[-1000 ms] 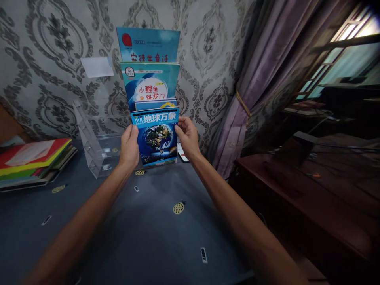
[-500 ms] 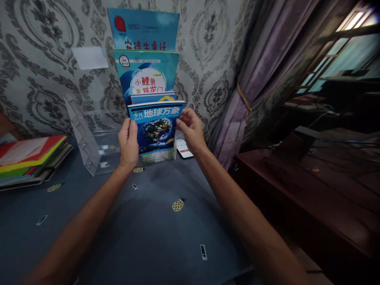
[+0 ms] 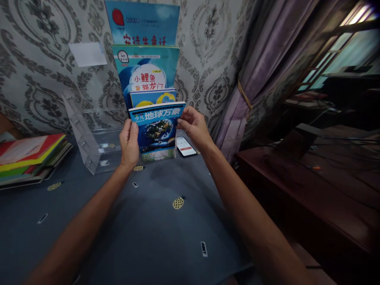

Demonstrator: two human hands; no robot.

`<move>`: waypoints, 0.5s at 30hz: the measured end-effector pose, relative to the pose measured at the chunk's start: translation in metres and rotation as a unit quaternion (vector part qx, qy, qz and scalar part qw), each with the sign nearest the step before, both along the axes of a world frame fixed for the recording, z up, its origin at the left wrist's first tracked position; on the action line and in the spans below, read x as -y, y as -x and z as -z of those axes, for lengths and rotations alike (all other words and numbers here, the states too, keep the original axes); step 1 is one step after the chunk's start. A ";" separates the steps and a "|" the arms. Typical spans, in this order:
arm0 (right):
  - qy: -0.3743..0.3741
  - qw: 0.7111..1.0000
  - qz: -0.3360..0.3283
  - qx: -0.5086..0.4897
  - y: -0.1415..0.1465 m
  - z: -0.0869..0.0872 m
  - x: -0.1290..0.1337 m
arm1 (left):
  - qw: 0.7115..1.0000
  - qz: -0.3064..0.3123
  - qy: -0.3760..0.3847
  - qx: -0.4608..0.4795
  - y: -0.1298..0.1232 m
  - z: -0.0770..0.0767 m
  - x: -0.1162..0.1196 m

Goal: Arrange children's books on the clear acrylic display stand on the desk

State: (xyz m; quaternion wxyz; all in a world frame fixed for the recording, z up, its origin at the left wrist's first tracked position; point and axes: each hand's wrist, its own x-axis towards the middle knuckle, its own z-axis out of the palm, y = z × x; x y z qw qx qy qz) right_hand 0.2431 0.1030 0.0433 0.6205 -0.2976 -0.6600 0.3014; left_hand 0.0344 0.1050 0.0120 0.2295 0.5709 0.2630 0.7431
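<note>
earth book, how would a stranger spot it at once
Find the patterned wall, then the tiered books standing before it. The earth book is in front, between the left hand and right hand. Unlike the books behind, it shows a globe on dark blue.

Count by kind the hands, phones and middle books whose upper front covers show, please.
Hands: 2 (left hand, right hand)
Smartphone: 1
Books: 4 (地球万象 book, blue-and-yellow book, 小鲤鱼跳龙门 book, 安徒生童话 book)
Total: 7
</note>
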 end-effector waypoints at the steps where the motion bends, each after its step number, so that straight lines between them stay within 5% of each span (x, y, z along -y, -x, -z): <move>1: 0.008 1.000 -0.004 0.005 -0.001 0.000 0.000 | 1.000 -0.005 0.001 -0.004 0.000 0.000 0.001; 7: 0.045 0.999 -0.014 0.024 -0.010 0.003 -0.004 | 0.992 -0.060 0.002 -0.115 0.004 -0.009 0.014; 15: 0.063 0.997 -0.018 0.048 -0.015 0.004 -0.005 | 0.936 -0.157 0.029 -0.314 0.032 -0.021 0.013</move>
